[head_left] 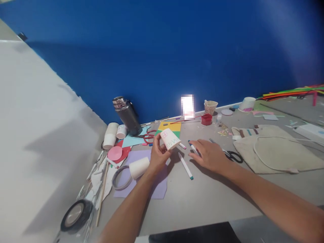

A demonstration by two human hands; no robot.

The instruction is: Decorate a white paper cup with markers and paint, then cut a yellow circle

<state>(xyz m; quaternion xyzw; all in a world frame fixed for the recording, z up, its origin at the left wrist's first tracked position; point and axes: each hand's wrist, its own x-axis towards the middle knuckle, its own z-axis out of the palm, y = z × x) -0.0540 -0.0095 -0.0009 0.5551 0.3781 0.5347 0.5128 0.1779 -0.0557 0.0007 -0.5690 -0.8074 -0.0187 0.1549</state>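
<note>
My left hand (158,157) is closed around a white paper cup (169,139), tilted, with pink and green marker drawing on its side. Low over the table, the thumb and fingers of my right hand (206,153) curve around a blue-ended white marker (194,147). Between my hands lies a white marker with a teal end (186,166), and a pink-ended marker (182,145) shows just beyond the held cup. Beside my left wrist, a plain white paper cup (139,167) rests on its side on a purple sheet (158,189), partly hidden by my forearm.
A roll of tape (122,178) and a dark flask (128,116) stand to the left. Red-handled scissors (149,136) lie near coloured sheets. Right of my hand are black-handled scissors (234,156) and a beige cloth bag (275,148) under a white cable. A blue wall (162,60) bounds the back.
</note>
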